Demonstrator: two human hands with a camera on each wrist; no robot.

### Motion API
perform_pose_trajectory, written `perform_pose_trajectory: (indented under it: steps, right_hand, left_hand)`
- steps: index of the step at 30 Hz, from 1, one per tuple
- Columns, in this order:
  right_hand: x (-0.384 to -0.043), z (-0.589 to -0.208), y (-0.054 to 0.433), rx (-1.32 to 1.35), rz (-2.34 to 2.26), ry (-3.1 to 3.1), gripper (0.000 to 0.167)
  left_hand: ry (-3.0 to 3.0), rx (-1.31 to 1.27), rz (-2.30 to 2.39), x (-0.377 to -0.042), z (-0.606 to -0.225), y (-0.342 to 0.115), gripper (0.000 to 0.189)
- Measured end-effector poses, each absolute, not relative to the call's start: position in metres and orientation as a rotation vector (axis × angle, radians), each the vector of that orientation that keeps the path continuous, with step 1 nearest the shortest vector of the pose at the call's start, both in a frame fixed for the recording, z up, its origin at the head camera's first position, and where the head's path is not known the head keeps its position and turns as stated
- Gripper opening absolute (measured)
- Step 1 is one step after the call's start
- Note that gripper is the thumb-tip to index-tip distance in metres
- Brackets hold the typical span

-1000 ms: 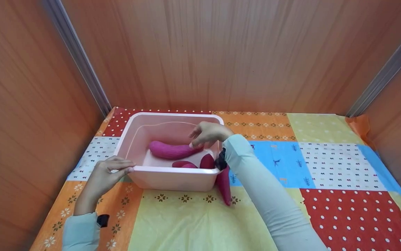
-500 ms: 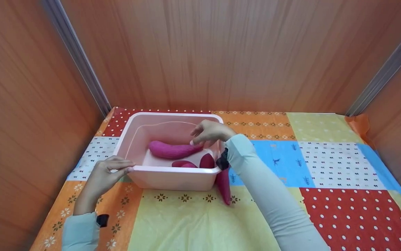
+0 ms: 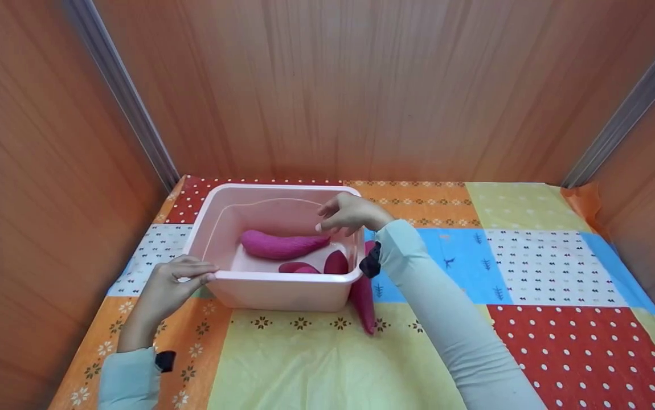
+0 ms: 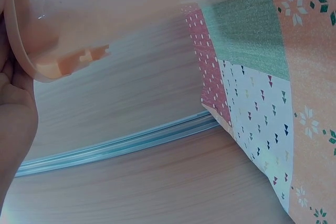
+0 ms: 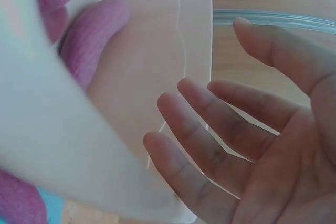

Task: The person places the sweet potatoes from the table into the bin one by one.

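Note:
A pink plastic tub (image 3: 282, 294) stands on the cloth. Its left front rim is pinched between the thumb and fingers of my left hand (image 3: 172, 287); only part of that hand (image 4: 18, 100) shows in the left wrist view. Over the tub's right side hovers my right hand (image 3: 356, 214), holding nothing. Its loosely spread fingers (image 5: 191, 124) are plain in the right wrist view. Inside lies a long, curved purple sweet potato (image 3: 282, 245), with smaller pieces (image 3: 336, 262) (image 3: 300, 267) partly hidden by the front wall. Another sweet potato (image 3: 364, 302) lies outside, against the tub's right side.
A patchwork-print cloth (image 3: 567, 353) covers the surface. Wood-grain panels (image 3: 327, 91) stand behind and at both sides, joined by metal strips (image 3: 128, 91) at the corners. A black wrist strap (image 3: 370, 260) hangs close beside the tub's right front corner.
My right hand has lifted slightly and drawn right, away from the long sweet potato's end. My left hand keeps its place on the rim.

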State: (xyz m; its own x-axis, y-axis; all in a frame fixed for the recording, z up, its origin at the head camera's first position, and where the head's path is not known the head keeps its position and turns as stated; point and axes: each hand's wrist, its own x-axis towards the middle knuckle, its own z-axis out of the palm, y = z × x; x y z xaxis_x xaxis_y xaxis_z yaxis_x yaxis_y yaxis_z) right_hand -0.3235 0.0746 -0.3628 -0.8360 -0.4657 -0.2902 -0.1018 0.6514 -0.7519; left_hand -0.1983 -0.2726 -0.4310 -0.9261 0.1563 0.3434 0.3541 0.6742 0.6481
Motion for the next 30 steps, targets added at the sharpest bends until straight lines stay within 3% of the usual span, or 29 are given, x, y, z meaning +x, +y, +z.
perform_pose_trajectory:
  steps: [30]
  right_hand:
    - [-0.322,-0.358,0.113,-0.436,-1.198,2.389,0.05]
  left_hand:
    - [-2.687,-0.351,-1.076,-0.199,-0.43,-0.274,0.023]
